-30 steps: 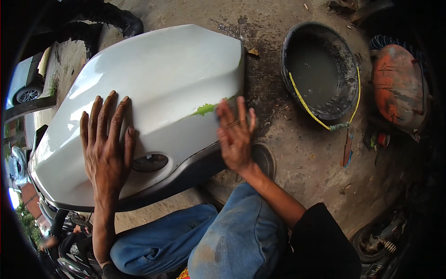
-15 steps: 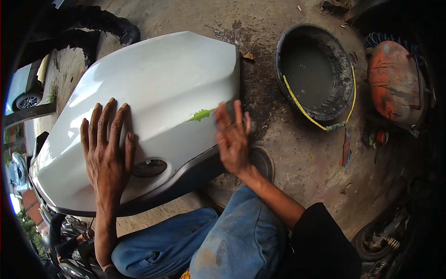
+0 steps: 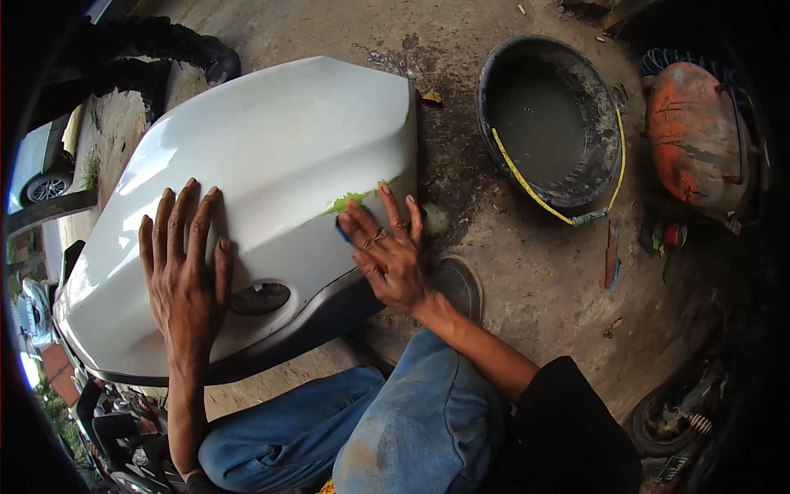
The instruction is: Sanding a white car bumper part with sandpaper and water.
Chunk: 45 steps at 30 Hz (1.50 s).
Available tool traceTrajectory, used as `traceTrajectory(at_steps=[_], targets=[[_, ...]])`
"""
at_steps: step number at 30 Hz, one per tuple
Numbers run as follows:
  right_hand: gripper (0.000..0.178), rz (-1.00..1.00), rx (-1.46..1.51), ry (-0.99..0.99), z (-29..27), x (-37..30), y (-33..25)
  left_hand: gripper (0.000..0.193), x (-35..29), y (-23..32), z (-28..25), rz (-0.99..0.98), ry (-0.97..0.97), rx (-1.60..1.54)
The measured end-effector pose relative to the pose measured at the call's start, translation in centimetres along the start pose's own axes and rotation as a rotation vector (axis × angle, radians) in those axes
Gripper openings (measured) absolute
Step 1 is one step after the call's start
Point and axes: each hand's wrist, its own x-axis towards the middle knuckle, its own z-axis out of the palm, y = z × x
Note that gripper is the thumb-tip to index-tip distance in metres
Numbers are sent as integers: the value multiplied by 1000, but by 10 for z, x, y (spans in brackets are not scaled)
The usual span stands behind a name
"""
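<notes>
A white car bumper lies before me, with an oval opening low on its near face. Along its crease towards the right end is a ragged bright green patch. My left hand rests flat on the white surface left of the opening, fingers spread, holding nothing. My right hand presses on the bumper just below the green patch. Under its fingers a small dark bluish piece shows only at the edge; most of it is hidden, so its kind is unclear.
A black bucket of murky water, with a yellow handle, stands right of the bumper. Beyond it is a worn orange tank. Motorcycle parts lie at lower right. Another person's dark-clothed legs are at upper left.
My right hand has slid left and slightly down from the bumper's right edge, and the dark piece now shows under its fingers. My left hand stays in place on the bumper.
</notes>
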Motion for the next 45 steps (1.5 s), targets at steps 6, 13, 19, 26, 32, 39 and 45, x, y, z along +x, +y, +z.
traceTrajectory(at_steps=[6, 13, 19, 26, 32, 39, 45], targets=[[52, 381, 208, 155, -3, 3, 30, 58, -2, 1, 4, 7, -1, 11], [52, 63, 2, 51, -6, 5, 16, 58, -1, 0, -1, 20, 4, 5], [53, 313, 166, 126, -6, 7, 7, 57, 1, 0, -1, 8, 0, 7], [49, 375, 100, 120, -17, 12, 25, 58, -2, 2, 1, 10, 0, 1], [47, 156, 40, 72, -23, 24, -16, 56, -1, -1, 0, -8, -4, 11], [45, 321, 52, 140, -28, 19, 24, 55, 0, 8, 5, 10, 12, -31], [43, 171, 26, 110, -29, 32, 0, 56, 1, 2, -7, 18, 27, -35]])
